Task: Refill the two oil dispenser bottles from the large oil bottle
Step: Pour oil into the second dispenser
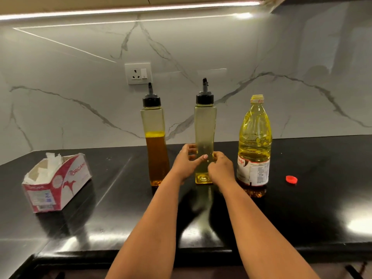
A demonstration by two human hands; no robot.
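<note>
Two tall square dispenser bottles with black spout caps stand upright on the black counter. The left dispenser bottle [155,137] holds dark amber oil to about mid height. The middle dispenser bottle [205,127] is filled with pale yellow oil nearly to its neck. My left hand [186,163] and my right hand [219,168] both grip the lower part of the middle bottle, one on each side. The large oil bottle [254,146] stands uncapped to the right, partly full. Its red cap [291,179] lies on the counter further right.
An open red and white tissue box [56,182] sits at the left on the black counter [312,198]. A marble backsplash with a wall socket [138,73] rises behind the bottles. The counter's front edge runs below my forearms.
</note>
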